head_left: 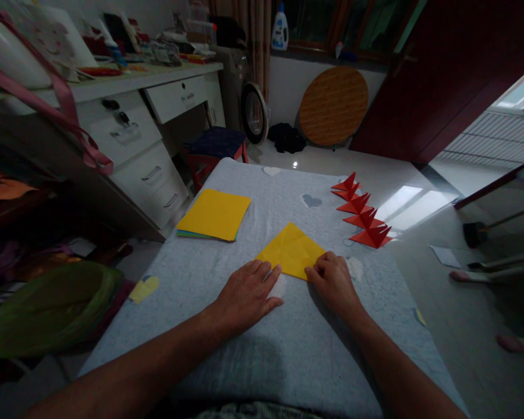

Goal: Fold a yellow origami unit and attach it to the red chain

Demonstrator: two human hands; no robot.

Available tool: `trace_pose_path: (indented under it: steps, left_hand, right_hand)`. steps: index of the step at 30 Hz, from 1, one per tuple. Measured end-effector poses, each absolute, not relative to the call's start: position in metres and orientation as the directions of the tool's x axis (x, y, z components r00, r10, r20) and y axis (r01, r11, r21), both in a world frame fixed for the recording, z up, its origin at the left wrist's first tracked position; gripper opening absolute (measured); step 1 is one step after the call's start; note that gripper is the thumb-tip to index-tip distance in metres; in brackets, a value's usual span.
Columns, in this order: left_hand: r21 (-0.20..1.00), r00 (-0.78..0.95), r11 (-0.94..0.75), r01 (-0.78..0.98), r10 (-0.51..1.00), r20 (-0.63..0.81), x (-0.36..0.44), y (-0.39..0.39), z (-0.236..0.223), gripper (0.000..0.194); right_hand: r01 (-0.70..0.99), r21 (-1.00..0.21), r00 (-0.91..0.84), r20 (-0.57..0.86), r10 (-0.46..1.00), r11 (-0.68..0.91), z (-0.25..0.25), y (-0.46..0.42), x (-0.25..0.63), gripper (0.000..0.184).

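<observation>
A sheet of yellow paper (291, 250), folded to a triangle with creases across it, lies on the cloth-covered table with its point away from me. My left hand (251, 291) rests flat at its near left edge, fingers stretched out and the tips touching the paper. At the near right corner, my right hand (332, 276) pinches the paper between thumb and curled fingers. A stack of square paper (213, 214), yellow on top with blue-green sheets beneath, lies to the far left. Several red folded paper pieces (360, 212) stand in a row at the right.
The table wears a light blue cloth (310, 337) with heart patches. Beyond it are a stool (218, 142), a white desk (135, 128), an open washing machine door (254, 113) and a round wooden board (334, 106). A green-lined bin (52, 308) stands at the left.
</observation>
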State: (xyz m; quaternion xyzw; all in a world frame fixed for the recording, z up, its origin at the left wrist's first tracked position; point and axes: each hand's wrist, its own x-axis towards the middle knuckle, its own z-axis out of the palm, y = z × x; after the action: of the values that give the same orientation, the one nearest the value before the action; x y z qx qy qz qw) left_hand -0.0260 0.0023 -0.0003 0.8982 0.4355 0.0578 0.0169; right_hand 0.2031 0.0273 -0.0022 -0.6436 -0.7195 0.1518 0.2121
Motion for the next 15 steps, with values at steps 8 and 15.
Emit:
trace_pose_path:
  steps: [8, 15]
  left_hand:
    - [0.062, 0.617, -0.622, 0.78, 0.783, 0.081, -0.0256, 0.0021, -0.0022, 0.058]
    - [0.089, 0.629, -0.638, 0.765, 0.77, 0.11, -0.0267, 0.0023, -0.0018, 0.054]
  right_hand:
    - [0.876, -0.467, -0.087, 0.1, 0.991, 0.124, -0.0036, 0.0279, 0.2035, 0.025]
    - [0.873, -0.471, -0.081, 0.116, 0.99, 0.127, -0.0051, 0.0278, 0.2037, 0.023]
